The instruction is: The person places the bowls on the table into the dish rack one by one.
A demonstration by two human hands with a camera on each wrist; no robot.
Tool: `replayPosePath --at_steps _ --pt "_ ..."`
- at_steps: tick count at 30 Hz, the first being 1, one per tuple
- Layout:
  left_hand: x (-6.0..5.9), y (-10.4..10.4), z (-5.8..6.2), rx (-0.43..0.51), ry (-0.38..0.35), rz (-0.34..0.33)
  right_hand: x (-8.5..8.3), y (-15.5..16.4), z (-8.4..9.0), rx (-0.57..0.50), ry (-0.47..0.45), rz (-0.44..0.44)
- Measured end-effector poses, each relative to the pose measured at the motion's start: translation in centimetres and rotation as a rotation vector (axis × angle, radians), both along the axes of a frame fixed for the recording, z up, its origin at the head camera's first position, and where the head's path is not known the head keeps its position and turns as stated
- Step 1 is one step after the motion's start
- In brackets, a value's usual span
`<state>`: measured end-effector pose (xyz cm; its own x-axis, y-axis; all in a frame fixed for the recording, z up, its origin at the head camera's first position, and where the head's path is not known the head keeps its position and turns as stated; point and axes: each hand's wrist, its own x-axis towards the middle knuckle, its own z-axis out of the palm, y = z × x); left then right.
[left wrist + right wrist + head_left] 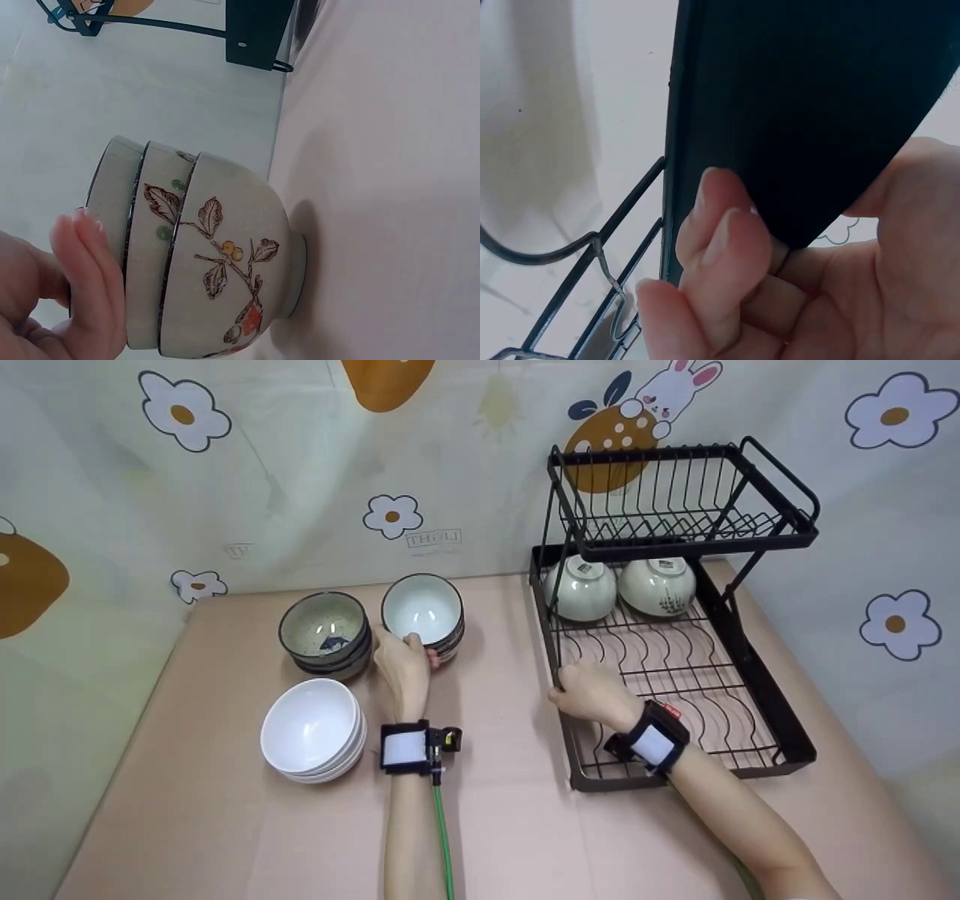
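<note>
My left hand pinches the near rim of the top bowl in a dark-rimmed stack. In the left wrist view its fingers press that bowl's outer wall. The lowest bowl of the stack stands on the table and shows painted brown leaves, yellow berries and a red patch. My right hand grips the left side of a black two-tier dish rack. Close up, its curled fingers lie against the dark side wall of the rack.
Left of my left hand stand a stack of dark-sided bowls and a stack of white bowls. Two pale bowls sit upside down at the back of the rack's lower tier. The upper wire tier overhangs them. A patterned curtain hangs behind.
</note>
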<state>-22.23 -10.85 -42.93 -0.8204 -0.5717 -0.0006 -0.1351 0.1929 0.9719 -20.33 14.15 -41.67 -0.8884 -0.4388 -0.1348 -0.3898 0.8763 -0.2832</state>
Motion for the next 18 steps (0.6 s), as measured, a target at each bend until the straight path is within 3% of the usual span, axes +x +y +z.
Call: replayPosePath --at_steps 9,18 --pt "0.4 -0.2 0.5 -0.096 0.064 -0.037 0.0 0.0 0.0 -0.007 0.005 -0.005" --pt "0.8 0.2 1.7 -0.121 0.129 -0.178 0.1 0.1 0.0 -0.021 0.025 -0.010"
